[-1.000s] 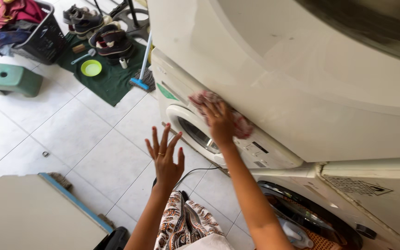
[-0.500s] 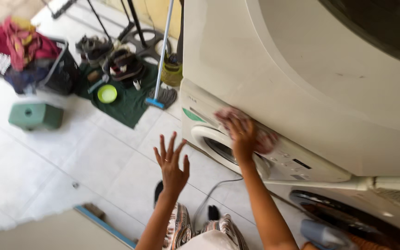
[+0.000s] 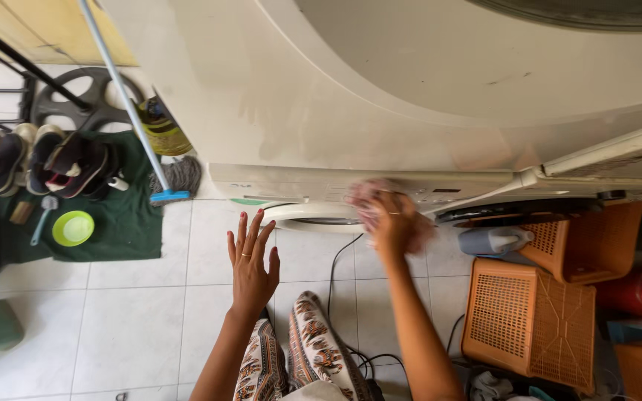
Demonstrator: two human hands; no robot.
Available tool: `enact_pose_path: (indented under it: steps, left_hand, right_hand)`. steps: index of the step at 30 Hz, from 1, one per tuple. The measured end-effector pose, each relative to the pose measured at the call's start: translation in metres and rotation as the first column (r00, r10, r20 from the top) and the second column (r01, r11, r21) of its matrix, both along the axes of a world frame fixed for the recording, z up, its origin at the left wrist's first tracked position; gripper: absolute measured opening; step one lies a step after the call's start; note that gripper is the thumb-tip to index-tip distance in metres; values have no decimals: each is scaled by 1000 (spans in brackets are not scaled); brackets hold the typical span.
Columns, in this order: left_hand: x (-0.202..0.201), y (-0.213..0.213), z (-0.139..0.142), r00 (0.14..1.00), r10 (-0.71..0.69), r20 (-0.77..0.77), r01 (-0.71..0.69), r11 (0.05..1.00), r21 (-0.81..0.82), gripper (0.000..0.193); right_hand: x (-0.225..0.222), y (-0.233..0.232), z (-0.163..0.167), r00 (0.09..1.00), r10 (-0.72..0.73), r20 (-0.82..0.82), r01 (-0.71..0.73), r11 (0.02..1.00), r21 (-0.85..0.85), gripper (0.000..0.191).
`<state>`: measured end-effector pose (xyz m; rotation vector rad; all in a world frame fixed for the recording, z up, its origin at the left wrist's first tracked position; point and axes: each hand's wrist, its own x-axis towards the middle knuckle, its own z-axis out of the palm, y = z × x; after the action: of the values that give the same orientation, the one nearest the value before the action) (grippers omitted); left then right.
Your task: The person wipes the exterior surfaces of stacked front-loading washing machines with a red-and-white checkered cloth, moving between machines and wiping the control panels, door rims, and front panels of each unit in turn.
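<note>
**Cloth pressed to the washer front**

Cloth [image 3: 369,199], pinkish and blurred, sits in the middle of the frame against the cream control strip of the washing machine [image 3: 410,96]. The right hand [image 3: 394,223] is closed over it, fingers curled around the fabric and pushing it onto the panel just above the door rim. The left hand [image 3: 250,260] hangs free to the left of centre, palm flat, fingers spread wide and holding nothing, a thin ring on one finger.

A small green patch marks the panel's left end; a dark display window sits right of the cloth. At upper left, a broom [image 3: 159,171] with a pale blue handle leans on the machine's corner. Left of it, a green mat [image 3: 124,223] carries shoes and a round lime-green lid [image 3: 73,228]. At lower right stand orange plastic baskets [image 3: 529,319], with a blue-grey bottle [image 3: 493,240] lying on its side just above them. A black cable [image 3: 334,275] runs down the white tiles between the arms.
</note>
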<state>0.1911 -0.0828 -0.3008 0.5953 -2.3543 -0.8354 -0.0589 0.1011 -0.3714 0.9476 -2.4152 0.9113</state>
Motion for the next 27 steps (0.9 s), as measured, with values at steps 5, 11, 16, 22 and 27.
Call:
enact_pose_path:
  steps: [5, 11, 16, 22, 27]
  left_hand:
    - [-8, 17, -19, 999, -36, -9, 37, 999, 35, 58]
    - [-45, 24, -67, 998, -37, -47, 35, 998, -51, 58]
    - [-101, 15, -128, 989, -97, -114, 68, 969, -239, 54]
    - [-117, -16, -207, 948, -170, -270, 36, 899, -436, 47]
    - [-118, -34, -263, 915, -150, -375, -49, 881, -471, 49]
  right_hand:
    - [-47, 113, 57, 964, -263, -49, 244, 938, -248, 48]
    - [-30, 73, 17, 997, 5, 82, 50, 751, -658, 39]
    - [-62, 94, -39, 959, -130, -251, 49, 951, -305, 49]
    - [-142, 136, -39, 840, -526, -135, 383, 751, -538, 60]
    - [-126, 100, -105, 897, -197, -397, 12, 906, -424, 64]
